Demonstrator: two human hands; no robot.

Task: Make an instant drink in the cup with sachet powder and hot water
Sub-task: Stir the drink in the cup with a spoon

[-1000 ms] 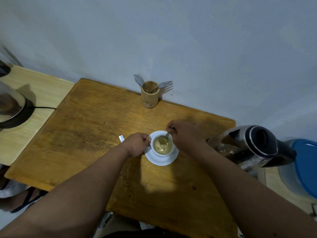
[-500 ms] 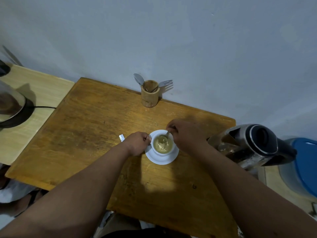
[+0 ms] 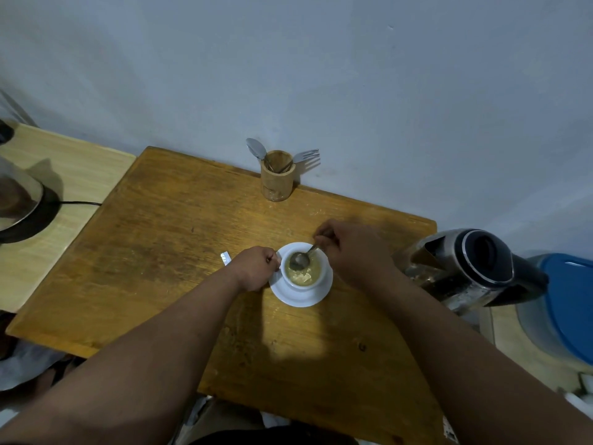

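Cup (image 3: 301,273) on saucer (image 3: 300,297), kettle (image 3: 471,268) right, holder (image 3: 277,179) behind

A worn wooden table (image 3: 179,239) stands with its far edge against a plain pale blue-grey wall (image 3: 353,85). Just left of the table sits a lighter, pale-wood surface (image 3: 73,175), also against the wall. Light falls in a bright patch on the table's near part, amid soft shadows.

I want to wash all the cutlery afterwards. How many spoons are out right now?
2. One spoon is in the right hand, its bowl in the cup; another spoon stands in the wooden holder by the wall. More may be hidden inside the holder.
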